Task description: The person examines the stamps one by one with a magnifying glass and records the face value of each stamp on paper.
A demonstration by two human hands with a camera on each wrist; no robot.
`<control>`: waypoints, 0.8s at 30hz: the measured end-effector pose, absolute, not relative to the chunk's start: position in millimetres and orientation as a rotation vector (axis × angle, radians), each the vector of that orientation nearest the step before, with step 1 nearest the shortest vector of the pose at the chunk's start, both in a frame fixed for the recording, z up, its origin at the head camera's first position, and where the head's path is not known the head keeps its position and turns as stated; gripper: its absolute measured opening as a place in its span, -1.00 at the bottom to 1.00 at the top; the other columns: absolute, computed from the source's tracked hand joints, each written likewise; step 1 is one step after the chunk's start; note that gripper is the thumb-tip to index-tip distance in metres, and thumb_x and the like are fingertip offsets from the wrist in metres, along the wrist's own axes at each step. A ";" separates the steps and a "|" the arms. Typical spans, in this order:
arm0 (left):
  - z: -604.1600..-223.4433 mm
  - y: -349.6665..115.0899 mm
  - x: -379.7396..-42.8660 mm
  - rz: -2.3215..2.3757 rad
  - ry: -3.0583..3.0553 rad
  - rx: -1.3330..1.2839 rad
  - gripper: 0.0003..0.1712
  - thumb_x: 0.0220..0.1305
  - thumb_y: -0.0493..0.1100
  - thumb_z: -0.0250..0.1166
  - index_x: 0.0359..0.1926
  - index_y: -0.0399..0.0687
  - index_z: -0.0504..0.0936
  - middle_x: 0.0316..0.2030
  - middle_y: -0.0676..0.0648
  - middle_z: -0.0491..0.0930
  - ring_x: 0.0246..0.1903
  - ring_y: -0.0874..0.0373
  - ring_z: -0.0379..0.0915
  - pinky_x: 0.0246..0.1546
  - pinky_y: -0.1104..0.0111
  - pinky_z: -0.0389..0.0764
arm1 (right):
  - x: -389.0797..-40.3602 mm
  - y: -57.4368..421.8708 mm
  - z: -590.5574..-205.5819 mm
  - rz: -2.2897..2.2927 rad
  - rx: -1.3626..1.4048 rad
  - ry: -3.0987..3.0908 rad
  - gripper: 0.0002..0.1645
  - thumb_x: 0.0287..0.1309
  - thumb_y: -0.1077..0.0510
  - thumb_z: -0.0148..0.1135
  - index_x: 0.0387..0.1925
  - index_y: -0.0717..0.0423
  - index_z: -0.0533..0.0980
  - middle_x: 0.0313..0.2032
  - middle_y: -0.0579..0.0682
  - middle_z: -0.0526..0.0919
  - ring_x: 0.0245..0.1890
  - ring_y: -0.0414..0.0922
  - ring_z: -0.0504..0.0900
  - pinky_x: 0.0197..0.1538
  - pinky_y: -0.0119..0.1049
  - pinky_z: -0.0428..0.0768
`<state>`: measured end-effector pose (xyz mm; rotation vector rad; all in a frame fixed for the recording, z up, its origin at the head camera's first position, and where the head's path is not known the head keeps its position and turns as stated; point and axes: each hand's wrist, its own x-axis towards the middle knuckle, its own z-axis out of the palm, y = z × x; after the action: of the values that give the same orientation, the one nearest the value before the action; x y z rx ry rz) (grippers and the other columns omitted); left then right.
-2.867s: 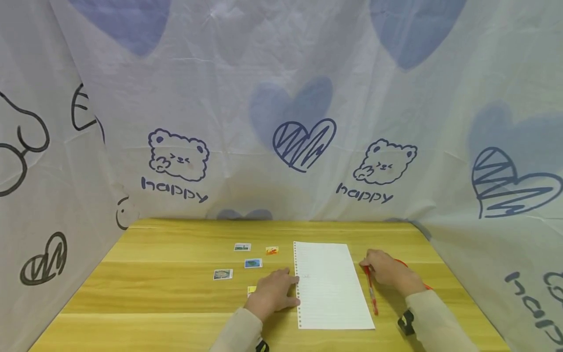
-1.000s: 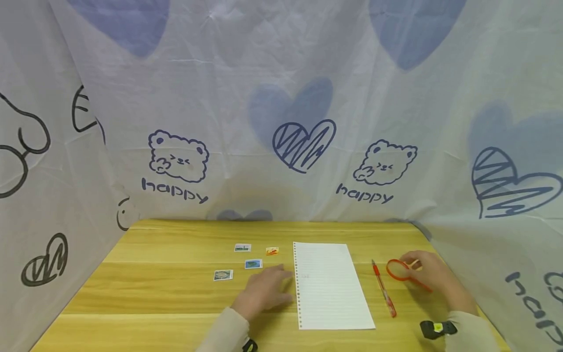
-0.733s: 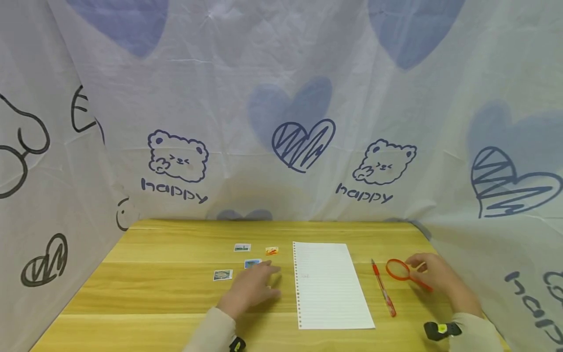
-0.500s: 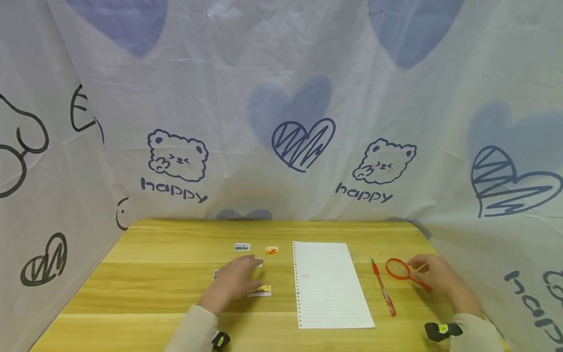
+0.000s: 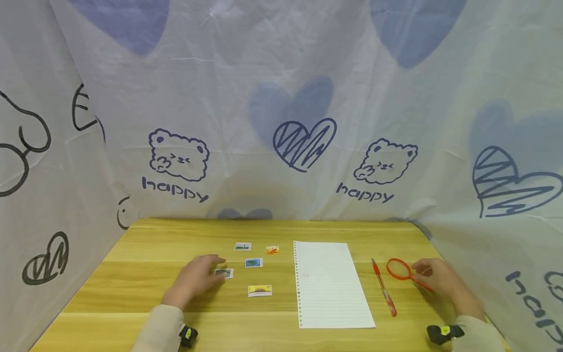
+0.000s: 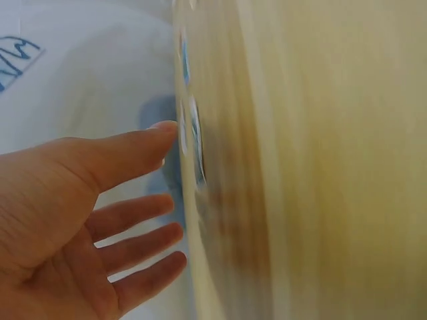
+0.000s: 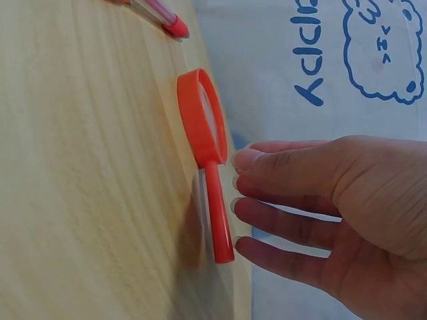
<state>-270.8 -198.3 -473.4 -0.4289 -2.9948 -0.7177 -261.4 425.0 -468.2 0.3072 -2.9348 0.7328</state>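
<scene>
My left hand (image 5: 193, 279) hovers at the left group of stamps, its fingers extended and apart with nothing held. Its fingertips partly cover a grey stamp (image 5: 226, 274). In the left wrist view the left hand (image 6: 87, 220) shows thumb and fingers spread beside the table. At right, a red magnifying glass (image 7: 219, 213) lies on the table with its lens toward the pen. My right hand (image 5: 440, 279) is by its handle; in the right wrist view the fingertips (image 7: 245, 159) come close to it, loosely bent, not wrapped round it. Whether they touch cannot be told.
A lined sheet of paper (image 5: 332, 288) lies mid-table, with a red pen (image 5: 384, 288) to its right. Other stamps are a yellow one (image 5: 260, 291), a blue one (image 5: 253, 263), a green-and-white one (image 5: 243, 246) and a yellow-red one (image 5: 272, 250). A printed curtain (image 5: 246, 146) surrounds the table.
My left hand has left the paper's edge and moved left across the stamps, uncovering the yellow one. My right hand let go of the pen, which lies shifted right, and moved to the magnifying glass.
</scene>
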 end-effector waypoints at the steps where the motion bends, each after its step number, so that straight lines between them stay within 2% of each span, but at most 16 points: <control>1: -474.3 -202.1 -271.2 -0.721 -2.994 -0.431 -0.52 0.24 -0.16 0.47 0.17 -0.17 0.68 0.24 -0.31 0.62 0.24 -0.34 0.53 0.27 -0.24 0.52 | -261.8 425.1 -468.8 0.732 0.305 -2.936 -0.76 0.13 0.33 0.43 -0.16 0.40 0.67 -0.28 0.21 0.78 -0.32 0.01 0.73 -0.22 -0.28 0.69; 7: -478.4 -216.2 -274.0 -0.730 -2.985 -0.434 -0.62 0.22 -0.20 0.47 0.08 -0.14 0.74 0.20 -0.30 0.65 0.24 -0.35 0.53 0.30 -0.25 0.48 | -264.0 424.8 -472.7 0.735 0.272 -2.950 -0.73 0.13 0.30 0.45 -0.16 0.40 0.67 -0.28 0.21 0.78 -0.31 0.00 0.73 -0.24 -0.33 0.66; 16: -482.8 -220.1 -279.4 -0.744 -3.025 -0.390 -0.74 0.26 -0.20 0.46 -0.02 -0.06 0.80 0.14 -0.27 0.70 0.22 -0.34 0.54 0.29 -0.23 0.50 | -265.4 425.2 -478.2 0.704 0.174 -2.981 -0.78 0.11 0.27 0.47 -0.23 0.34 0.67 -0.30 0.16 0.78 -0.30 0.00 0.73 -0.19 -0.17 0.69; 24: -479.4 -221.2 -280.9 -0.764 -3.015 -0.418 -0.76 0.21 -0.25 0.48 -0.08 -0.10 0.82 0.17 -0.36 0.66 0.23 -0.39 0.52 0.30 -0.23 0.49 | -266.7 424.3 -481.0 0.673 0.156 -2.967 -0.84 0.08 0.27 0.50 -0.31 0.28 0.69 -0.34 0.11 0.79 -0.32 -0.03 0.73 -0.24 -0.21 0.68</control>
<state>-280.9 -221.2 -479.4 -0.4176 -3.0148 -0.7635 -266.7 424.3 -481.0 0.1561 -2.9667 0.6732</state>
